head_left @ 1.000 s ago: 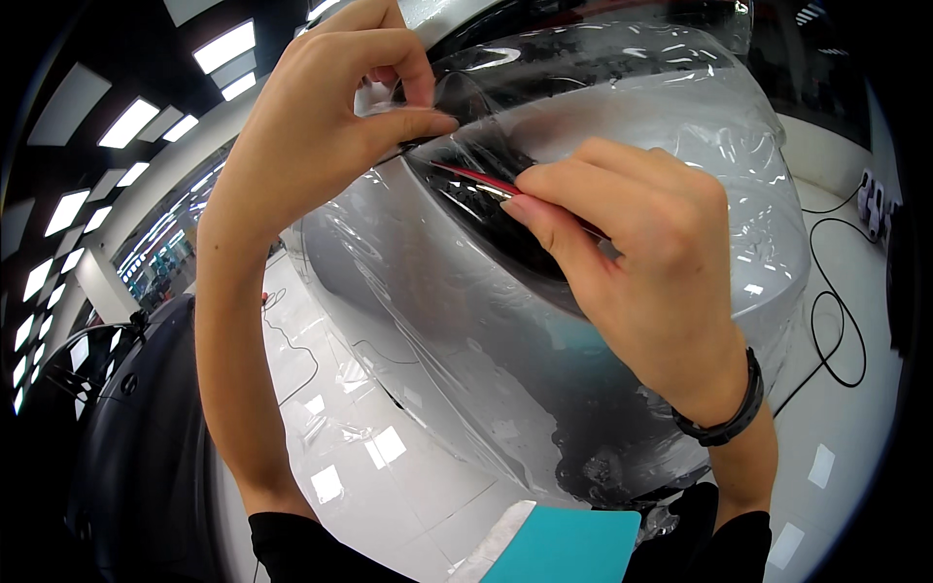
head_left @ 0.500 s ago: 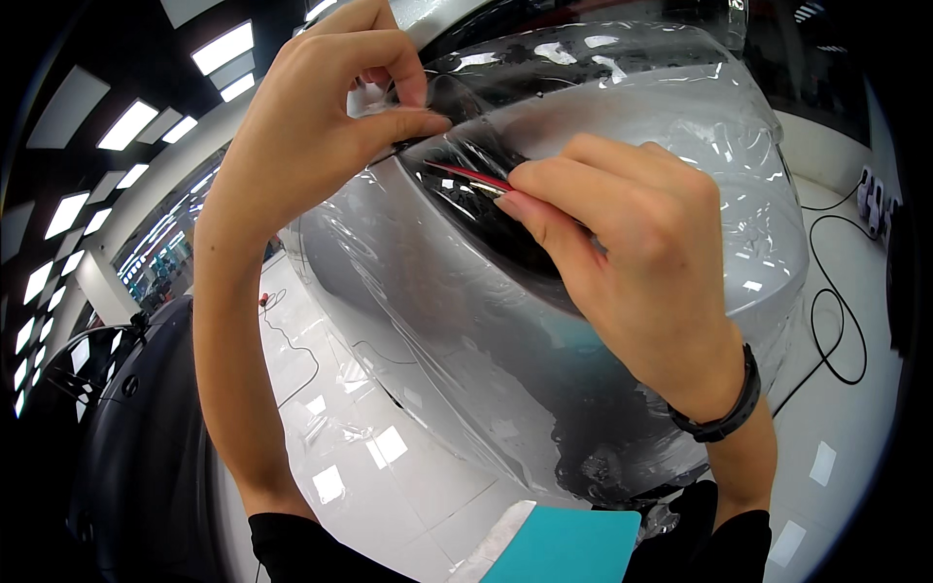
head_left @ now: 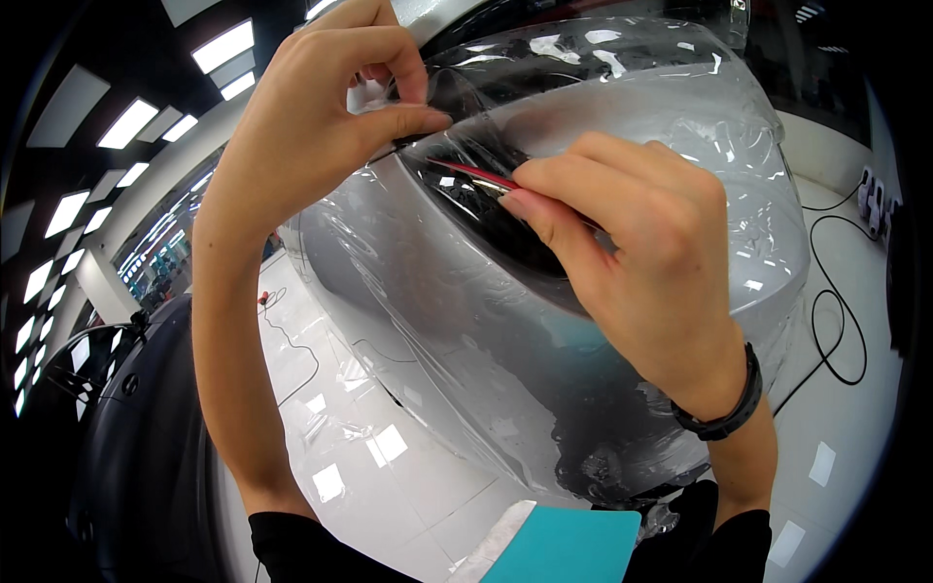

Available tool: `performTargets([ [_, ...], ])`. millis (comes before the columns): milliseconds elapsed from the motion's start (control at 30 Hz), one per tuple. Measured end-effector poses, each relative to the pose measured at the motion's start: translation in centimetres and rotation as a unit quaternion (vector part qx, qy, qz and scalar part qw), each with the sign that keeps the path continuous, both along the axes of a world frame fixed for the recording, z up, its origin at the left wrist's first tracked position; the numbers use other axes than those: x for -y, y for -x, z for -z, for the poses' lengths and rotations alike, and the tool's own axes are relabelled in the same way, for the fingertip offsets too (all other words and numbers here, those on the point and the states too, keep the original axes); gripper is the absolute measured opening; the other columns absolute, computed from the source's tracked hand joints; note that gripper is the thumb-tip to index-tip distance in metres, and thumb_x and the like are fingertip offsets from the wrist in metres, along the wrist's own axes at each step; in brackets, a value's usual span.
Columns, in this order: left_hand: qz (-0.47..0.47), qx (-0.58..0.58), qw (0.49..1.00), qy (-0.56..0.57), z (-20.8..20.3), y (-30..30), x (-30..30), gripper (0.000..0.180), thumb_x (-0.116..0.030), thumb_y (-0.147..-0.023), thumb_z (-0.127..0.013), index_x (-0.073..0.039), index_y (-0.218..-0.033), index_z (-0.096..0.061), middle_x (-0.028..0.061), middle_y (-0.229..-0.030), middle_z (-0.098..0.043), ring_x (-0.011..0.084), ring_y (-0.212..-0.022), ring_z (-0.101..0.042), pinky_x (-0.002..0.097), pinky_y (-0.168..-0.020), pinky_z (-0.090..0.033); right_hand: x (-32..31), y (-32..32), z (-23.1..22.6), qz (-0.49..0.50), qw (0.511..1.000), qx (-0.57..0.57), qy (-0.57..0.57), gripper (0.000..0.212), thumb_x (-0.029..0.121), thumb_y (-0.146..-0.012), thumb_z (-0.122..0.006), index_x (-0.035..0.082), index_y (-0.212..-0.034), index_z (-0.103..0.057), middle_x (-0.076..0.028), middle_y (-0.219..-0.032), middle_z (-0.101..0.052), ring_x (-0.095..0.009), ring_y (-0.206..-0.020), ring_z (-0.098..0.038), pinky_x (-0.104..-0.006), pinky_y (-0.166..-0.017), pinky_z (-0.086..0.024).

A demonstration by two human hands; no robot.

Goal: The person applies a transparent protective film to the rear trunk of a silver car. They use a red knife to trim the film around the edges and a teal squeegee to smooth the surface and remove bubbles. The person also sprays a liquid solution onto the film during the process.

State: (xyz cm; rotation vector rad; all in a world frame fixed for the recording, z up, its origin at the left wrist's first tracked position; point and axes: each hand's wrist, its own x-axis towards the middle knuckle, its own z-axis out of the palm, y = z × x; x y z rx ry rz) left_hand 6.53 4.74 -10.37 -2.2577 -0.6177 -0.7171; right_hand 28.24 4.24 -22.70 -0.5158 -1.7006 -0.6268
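My left hand (head_left: 335, 107) is closed, thumb and fingers pinching the lifted edge of a clear film (head_left: 471, 112) over a car's dark headlight (head_left: 486, 209). My right hand (head_left: 646, 248) grips a slim red craft knife (head_left: 486, 178) between thumb and fingers. Its narrow tip points up and left, close to the headlight's upper edge and just below the film that the left hand holds. Whether the tip touches anything I cannot tell. The same clear film, wet and wrinkled, covers the silver-grey car body (head_left: 466, 330) around the headlight. A black band circles my right wrist.
A teal squeegee-like card (head_left: 569, 544) with a whitish edge sits at the lower edge, close to my body. Loose film hangs toward the white tiled floor (head_left: 428, 496). A black cable (head_left: 826, 291) loops at the right. Another dark car (head_left: 146, 428) stands at the left.
My right hand and the knife have shifted slightly to the right, the tip moving a little along the headlight's upper edge. The left hand keeps its pinch in nearly the same place.
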Motion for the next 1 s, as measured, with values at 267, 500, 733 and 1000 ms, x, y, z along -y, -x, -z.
performTargets([
  [267, -0.002, 0.001, 1.000, 0.005, 0.03, -0.15, 0.16, 0.027, -0.010, -0.074, -0.085, -0.003, -0.073, -0.060, 0.0007, -0.081, -0.048, 0.0126, -0.077, -0.048, 0.0294, -0.069, -0.036, -0.08, -0.04, -0.13, 0.012, 1.000, 0.012, 0.003, 0.011, 0.006, -0.079, -0.081, 0.003, -0.086, -0.072, -0.007, -0.071, -0.064, -0.024, -0.058, -0.056, -0.0345, -0.056, -0.041],
  [500, 0.003, 0.003, 1.000, 0.006, 0.06, -0.11, 0.03, 0.027, -0.010, -0.073, -0.085, -0.003, -0.073, -0.059, 0.0004, -0.081, -0.048, 0.0125, -0.076, -0.047, 0.0295, -0.069, -0.035, -0.16, 0.12, -0.04, 0.038, 0.999, 0.015, -0.008, 0.012, 0.006, -0.077, -0.081, 0.004, -0.085, -0.072, -0.005, -0.070, -0.062, -0.025, -0.057, -0.053, -0.0356, -0.055, -0.040],
  [733, -0.003, 0.008, 1.000, 0.002, 0.13, -0.04, -0.13, 0.027, -0.011, -0.073, -0.086, -0.004, -0.071, -0.059, -0.0001, -0.080, -0.047, 0.0123, -0.076, -0.045, 0.0290, -0.069, -0.034, -0.33, 0.10, 0.13, 0.070, 0.996, 0.031, -0.041, 0.016, 0.009, -0.075, -0.083, 0.008, -0.085, -0.071, -0.003, -0.070, -0.059, -0.024, -0.056, -0.051, -0.0350, -0.055, -0.038],
  [1000, 0.010, 0.011, 1.000, -0.012, 0.24, 0.01, -0.52, 0.029, -0.014, -0.073, -0.088, -0.006, -0.071, -0.060, -0.0008, -0.080, -0.048, 0.0123, -0.077, -0.045, 0.0291, -0.069, -0.033, -0.26, 0.26, 0.15, 0.058, 0.997, 0.025, -0.052, 0.017, 0.009, -0.074, -0.083, 0.008, -0.084, -0.069, -0.002, -0.068, -0.057, -0.024, -0.054, -0.049, -0.0350, -0.055, -0.037],
])
